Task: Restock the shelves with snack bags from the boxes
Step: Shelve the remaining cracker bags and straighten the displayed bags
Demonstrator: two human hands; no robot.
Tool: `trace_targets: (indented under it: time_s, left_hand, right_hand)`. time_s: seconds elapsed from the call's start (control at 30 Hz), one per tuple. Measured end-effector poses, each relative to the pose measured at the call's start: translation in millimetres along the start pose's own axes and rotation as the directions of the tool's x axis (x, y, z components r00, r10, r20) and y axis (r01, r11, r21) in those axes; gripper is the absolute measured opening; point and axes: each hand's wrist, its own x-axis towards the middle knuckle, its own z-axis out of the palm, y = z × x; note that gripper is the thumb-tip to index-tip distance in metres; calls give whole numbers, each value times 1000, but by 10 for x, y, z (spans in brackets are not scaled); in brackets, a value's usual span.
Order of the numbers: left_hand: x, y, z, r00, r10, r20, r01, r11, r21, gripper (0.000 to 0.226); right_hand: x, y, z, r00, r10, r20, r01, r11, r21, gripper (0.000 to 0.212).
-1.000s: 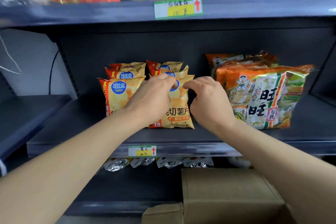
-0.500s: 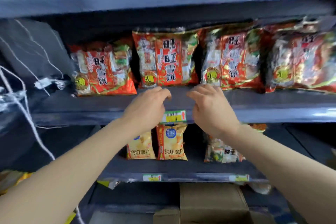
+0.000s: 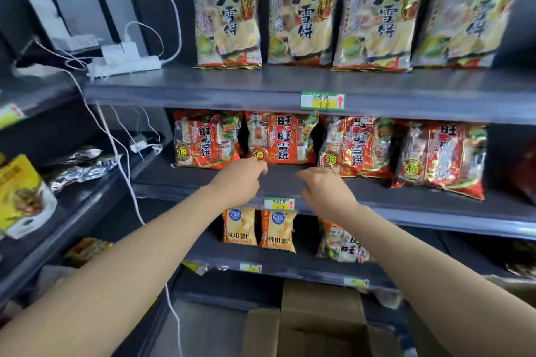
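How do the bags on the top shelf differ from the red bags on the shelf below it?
The top-shelf bags are taller and pale yellow, with large black characters. The red bags are shorter, red and orange, with a round yellow badge low on the front. Both kinds stand upright in a row, facing out.

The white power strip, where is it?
In the head view, the power strip lies left on the top shelf, beside the leftmost big snack bag.

Head-worn wide view; forward, slightly downward; shelves (image 3: 203,87) close ahead
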Motion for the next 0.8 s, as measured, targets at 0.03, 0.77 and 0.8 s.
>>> trace_targets:
  time_s: [0.03, 0.77, 0.8]
  left_hand:
    - [-13, -3, 0, 1000, -22, -1, 22, 1000, -8, 34]
    - [863, -2064, 578, 960, -253, 116, 268, 954, -135, 35]
    - [943, -2170, 639, 959, -255, 123, 271, 952, -142, 37]
  right_hand:
    - [12, 9, -17, 1000, -17, 9, 17, 1000, -7, 45]
    - [1675, -308, 651, 968, 75, 239, -77, 997, 0, 39]
    - [1765, -323, 728, 965, 90, 248, -92, 996, -3, 39]
